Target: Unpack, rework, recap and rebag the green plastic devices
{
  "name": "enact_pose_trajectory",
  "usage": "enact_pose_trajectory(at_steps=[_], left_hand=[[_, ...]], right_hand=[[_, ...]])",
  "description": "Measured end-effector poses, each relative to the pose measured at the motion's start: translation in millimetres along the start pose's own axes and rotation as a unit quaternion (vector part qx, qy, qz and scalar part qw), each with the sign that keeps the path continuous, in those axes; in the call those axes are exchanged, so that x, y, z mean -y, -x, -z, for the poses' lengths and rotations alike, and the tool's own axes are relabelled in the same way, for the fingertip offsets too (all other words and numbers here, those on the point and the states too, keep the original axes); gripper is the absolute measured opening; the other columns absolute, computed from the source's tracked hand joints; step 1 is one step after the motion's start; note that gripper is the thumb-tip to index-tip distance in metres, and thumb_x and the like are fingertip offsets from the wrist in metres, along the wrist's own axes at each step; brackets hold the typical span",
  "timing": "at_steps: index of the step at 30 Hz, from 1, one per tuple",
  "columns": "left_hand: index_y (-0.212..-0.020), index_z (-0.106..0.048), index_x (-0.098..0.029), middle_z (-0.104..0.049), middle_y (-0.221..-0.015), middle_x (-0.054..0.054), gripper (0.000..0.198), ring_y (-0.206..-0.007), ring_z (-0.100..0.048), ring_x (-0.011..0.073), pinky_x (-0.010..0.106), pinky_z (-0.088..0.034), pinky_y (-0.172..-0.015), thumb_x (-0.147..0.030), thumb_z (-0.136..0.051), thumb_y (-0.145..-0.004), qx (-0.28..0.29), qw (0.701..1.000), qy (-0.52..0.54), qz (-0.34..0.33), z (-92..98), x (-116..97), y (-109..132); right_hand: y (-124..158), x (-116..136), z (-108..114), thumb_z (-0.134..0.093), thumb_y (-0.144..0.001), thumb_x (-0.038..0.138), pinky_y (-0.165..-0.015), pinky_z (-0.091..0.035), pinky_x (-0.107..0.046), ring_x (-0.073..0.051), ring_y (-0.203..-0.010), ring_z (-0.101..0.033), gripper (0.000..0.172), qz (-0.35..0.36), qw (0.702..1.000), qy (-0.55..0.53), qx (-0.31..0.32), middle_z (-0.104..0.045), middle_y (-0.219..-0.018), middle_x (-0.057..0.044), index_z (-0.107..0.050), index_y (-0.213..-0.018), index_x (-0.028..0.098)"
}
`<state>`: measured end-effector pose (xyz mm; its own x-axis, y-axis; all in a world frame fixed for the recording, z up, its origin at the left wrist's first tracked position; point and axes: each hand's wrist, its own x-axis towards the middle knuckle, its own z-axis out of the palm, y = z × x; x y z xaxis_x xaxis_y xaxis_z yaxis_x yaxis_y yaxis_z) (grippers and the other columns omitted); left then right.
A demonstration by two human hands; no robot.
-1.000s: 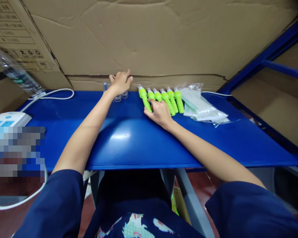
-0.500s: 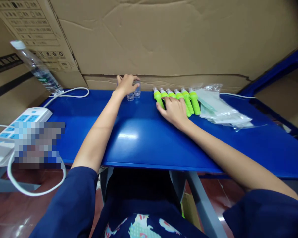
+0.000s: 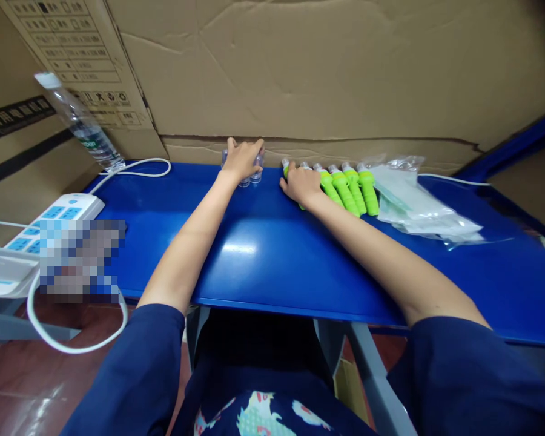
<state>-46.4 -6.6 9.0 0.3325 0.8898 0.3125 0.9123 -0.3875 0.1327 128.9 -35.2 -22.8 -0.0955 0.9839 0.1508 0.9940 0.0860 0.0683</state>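
Observation:
My left hand (image 3: 241, 162) reaches over a group of small clear plastic cylinders (image 3: 255, 177) standing by the back edge. Its spread fingers curve around the group, and the palm hides part of it. To the right, a row of bright green ribbed tubes with clear tips (image 3: 353, 188) lies side by side. My right hand (image 3: 302, 184) bends around the left end of this row, thumb to the left and a fingertip near the first clear tip. It covers most of the leftmost green tubes (image 3: 286, 172).
Flat clear plastic bags (image 3: 429, 209) lie right of the row on the blue table (image 3: 272, 260). A cardboard wall (image 3: 300, 72) rises behind. At left are a water bottle (image 3: 88, 130), a white power strip (image 3: 66, 212) with a cable, and a blurred-out object (image 3: 84, 257).
My left hand has settled around the clear cylinders, its fingers wider apart. My right hand has slid left along the row to its leftmost tubes. The whole view has shifted slightly.

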Motion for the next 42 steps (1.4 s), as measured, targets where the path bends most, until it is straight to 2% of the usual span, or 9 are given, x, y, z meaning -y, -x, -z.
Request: enact_pose_trajectory(at_steps=[7,11,15,18,24,29,35,39,42], left_hand=[[-0.12,-0.064,-0.017,-0.075,-0.117,0.011,0.038,-0.125,-0.064,0.036,0.059,-0.032,-0.116,-0.026,-0.077,-0.085,-0.021,0.999,0.024,0.003,5.2,1,1],[-0.113,-0.064,-0.019,-0.076,-0.109,0.009,0.036,-0.114,-0.069,0.0314,0.05,-0.046,-0.105,-0.034,-0.08,-0.085,-0.084,0.989,0.122,0.002,16.0,8,-5],[-0.109,-0.061,-0.022,-0.074,-0.094,0.006,0.042,-0.098,-0.072,0.0238,0.038,-0.053,-0.083,-0.056,-0.075,-0.09,-0.18,0.94,0.29,0.026,30.2,13,-14],[-0.107,-0.057,-0.023,-0.071,-0.082,0.002,0.053,-0.092,-0.071,0.021,0.034,-0.052,-0.074,-0.074,-0.062,-0.093,-0.191,0.903,0.382,0.052,34.3,12,-13],[-0.099,-0.053,-0.021,-0.066,-0.078,0.003,0.061,-0.083,-0.074,0.0198,0.031,-0.054,-0.071,-0.08,-0.063,-0.089,-0.173,0.881,0.435,0.065,17.8,10,-4],[-0.103,-0.056,-0.02,-0.067,-0.081,0.004,0.051,-0.079,-0.072,0.0179,0.032,-0.056,-0.074,-0.067,-0.07,-0.091,-0.09,0.909,0.406,0.029,9.7,7,7],[-0.115,-0.07,-0.015,-0.076,-0.093,0.008,0.044,-0.088,-0.071,0.0209,0.031,-0.053,-0.082,-0.051,-0.068,-0.089,0.046,0.965,0.23,-0.116,21.7,-6,21],[-0.126,-0.071,-0.015,-0.078,-0.113,0.012,0.055,-0.1,-0.072,0.0265,0.034,-0.051,-0.089,-0.057,-0.059,-0.092,0.079,0.981,0.116,-0.134,19.7,-19,28],[-0.13,-0.069,-0.018,-0.077,-0.117,0.014,0.057,-0.106,-0.073,0.0299,0.034,-0.051,-0.088,-0.061,-0.058,-0.093,0.08,0.986,0.066,-0.134,10.4,-26,34]], right_hand=[[3,-8,4,-0.04,-0.106,0.026,-0.094,-0.053,-0.049,-0.042,-0.123,-0.068,0.053,0.019,0.999,-0.039,-0.004,-0.069,-0.131,-0.031,-0.05,-0.153,0.003],[13,-21,14,-0.037,-0.109,0.035,-0.096,-0.053,-0.052,-0.042,-0.118,-0.07,0.059,0.02,0.996,-0.087,-0.024,-0.072,-0.129,-0.026,-0.039,-0.163,0.011],[20,-41,23,-0.028,-0.111,0.041,-0.096,-0.051,-0.052,-0.042,-0.119,-0.069,0.064,0.064,0.984,-0.133,-0.099,-0.069,-0.136,-0.023,-0.028,-0.169,0.014],[21,-56,22,-0.021,-0.111,0.037,-0.101,-0.047,-0.053,-0.038,-0.119,-0.066,0.064,0.118,0.968,-0.137,-0.174,-0.07,-0.132,-0.021,-0.025,-0.17,0.013],[20,-77,5,-0.026,-0.111,0.029,-0.107,-0.039,-0.057,-0.033,-0.113,-0.063,0.059,0.158,0.953,-0.084,-0.244,-0.069,-0.119,-0.016,-0.034,-0.169,0.021],[18,-80,-5,-0.032,-0.112,0.032,-0.106,-0.04,-0.055,-0.032,-0.115,-0.062,0.054,0.204,0.943,-0.065,-0.254,-0.068,-0.122,-0.016,-0.044,-0.164,0.024],[17,-76,-16,-0.045,-0.109,0.049,-0.107,-0.041,-0.054,-0.036,-0.121,-0.062,0.059,0.233,0.935,-0.115,-0.243,-0.068,-0.13,-0.019,-0.045,-0.156,0.013],[25,-75,-12,-0.046,-0.107,0.048,-0.107,-0.038,-0.057,-0.038,-0.122,-0.061,0.047,0.227,0.943,-0.122,-0.211,-0.07,-0.126,-0.019,-0.058,-0.139,0.016],[35,-71,-5,-0.046,-0.107,0.045,-0.107,-0.037,-0.056,-0.037,-0.121,-0.06,0.041,0.237,0.946,-0.119,-0.188,-0.071,-0.124,-0.018,-0.063,-0.132,0.018]])
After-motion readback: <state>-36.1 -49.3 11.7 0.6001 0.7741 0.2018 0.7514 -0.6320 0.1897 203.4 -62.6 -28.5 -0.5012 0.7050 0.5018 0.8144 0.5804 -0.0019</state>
